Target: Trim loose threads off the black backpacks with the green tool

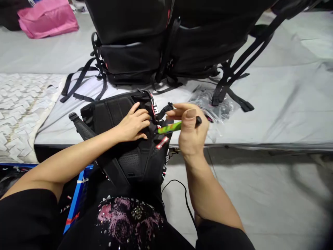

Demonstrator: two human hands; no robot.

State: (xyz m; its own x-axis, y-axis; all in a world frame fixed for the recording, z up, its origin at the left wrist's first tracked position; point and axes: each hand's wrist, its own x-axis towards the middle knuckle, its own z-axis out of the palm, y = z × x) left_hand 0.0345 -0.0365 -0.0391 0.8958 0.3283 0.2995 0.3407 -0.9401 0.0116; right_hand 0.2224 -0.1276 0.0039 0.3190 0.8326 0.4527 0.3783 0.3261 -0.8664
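A black backpack (130,163) lies on the table's near edge and reaches down towards my lap, its padded back panel and straps facing up. My left hand (134,124) lies on the panel with its fingers spread. Just right of the bag, my right hand (192,128) is closed around a slim green and orange tool with a black end (169,127); its exact kind is unclear. The tool's left tip is at the bag's side, near a strap and a red-and-white label (162,142). I cannot tell whether the tip touches the fabric.
Large black bags (135,59) stand behind the backpack, their straps hanging onto the table (275,114). A clear plastic bag (205,99) lies behind my right hand. At left are white patterned material (18,114) and a blue frame (78,198); a pink bag (48,17) lies farther back.
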